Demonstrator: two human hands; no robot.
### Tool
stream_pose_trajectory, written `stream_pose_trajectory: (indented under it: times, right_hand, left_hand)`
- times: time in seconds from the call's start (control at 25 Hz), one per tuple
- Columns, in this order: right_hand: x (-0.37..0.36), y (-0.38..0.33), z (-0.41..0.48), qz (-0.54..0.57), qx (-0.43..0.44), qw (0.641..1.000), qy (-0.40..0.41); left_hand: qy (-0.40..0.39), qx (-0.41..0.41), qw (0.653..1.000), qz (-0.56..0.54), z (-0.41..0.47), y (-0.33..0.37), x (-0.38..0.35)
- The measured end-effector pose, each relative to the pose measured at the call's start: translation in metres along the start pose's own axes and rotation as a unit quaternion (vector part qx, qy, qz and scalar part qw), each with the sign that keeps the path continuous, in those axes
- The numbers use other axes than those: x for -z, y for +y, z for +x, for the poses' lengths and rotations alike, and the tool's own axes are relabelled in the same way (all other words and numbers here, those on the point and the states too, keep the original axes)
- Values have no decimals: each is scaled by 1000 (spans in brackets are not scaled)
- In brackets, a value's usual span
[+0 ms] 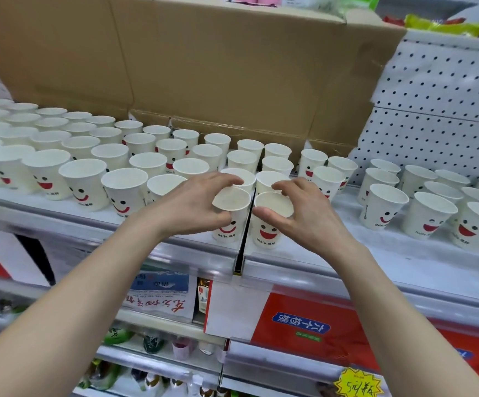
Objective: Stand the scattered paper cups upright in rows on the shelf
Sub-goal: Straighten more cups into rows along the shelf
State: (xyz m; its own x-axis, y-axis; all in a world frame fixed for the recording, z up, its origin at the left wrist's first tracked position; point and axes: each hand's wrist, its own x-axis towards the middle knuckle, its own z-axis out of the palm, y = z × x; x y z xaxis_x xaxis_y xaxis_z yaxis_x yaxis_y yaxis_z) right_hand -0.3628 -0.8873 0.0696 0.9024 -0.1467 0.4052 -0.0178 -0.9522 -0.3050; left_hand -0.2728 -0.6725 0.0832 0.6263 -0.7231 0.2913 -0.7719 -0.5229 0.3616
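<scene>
White paper cups with red smiling faces stand upright in rows across the white shelf (304,250). My left hand (192,204) grips the rim of one cup (232,224) at the shelf's front edge, thumb in front and fingers behind. My right hand (298,207) grips the neighbouring cup (269,227) the same way. Both cups stand upright, side by side, on either side of the seam between two shelf sections. Several more cups (83,181) fill the left part, and a looser group (430,216) stands at the right.
A large flattened cardboard box (203,67) leans behind the cups. White pegboard (438,110) backs the right side. Below the shelf edge are packaged goods, a red package (298,319) and a yellow price tag (358,385).
</scene>
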Motion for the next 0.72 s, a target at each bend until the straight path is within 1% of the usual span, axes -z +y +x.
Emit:
stream_pose_trajectory:
  times: [0.08,0.16,0.2,0.24,0.32,0.4,0.48,0.6,0.72]
  right_hand:
    - [8,4,7,14,4,1000,24]
    - [19,10,25,9,-2,999,46]
    - [24,12,37,-1,-13,999,41]
    - [28,13,49,-16,-29,999,23]
    - [29,12,70,-52,-54,996,-42]
    - [24,6,84,-77,-67,988,-117]
    - [17,3,91,-95,-74,980,-158]
    - [12,3,95,-117,-71,979,-155]
    - [11,5,94,-105,-79,981,-141]
  left_hand:
    - [17,-15,1000,-3,2,0,9]
    - [71,-26,997,5,15,0,21]
    - [86,-21,996,20,28,-1,25]
    - [82,-8,996,43,42,-2,29]
    - [23,41,994,94,72,-5,32]
    - [-59,84,989,110,94,-5,29]
    - [-113,94,981,131,107,-4,22]
    - [-112,77,979,154,116,-6,14]
    - [-92,60,984,138,118,-9,9]
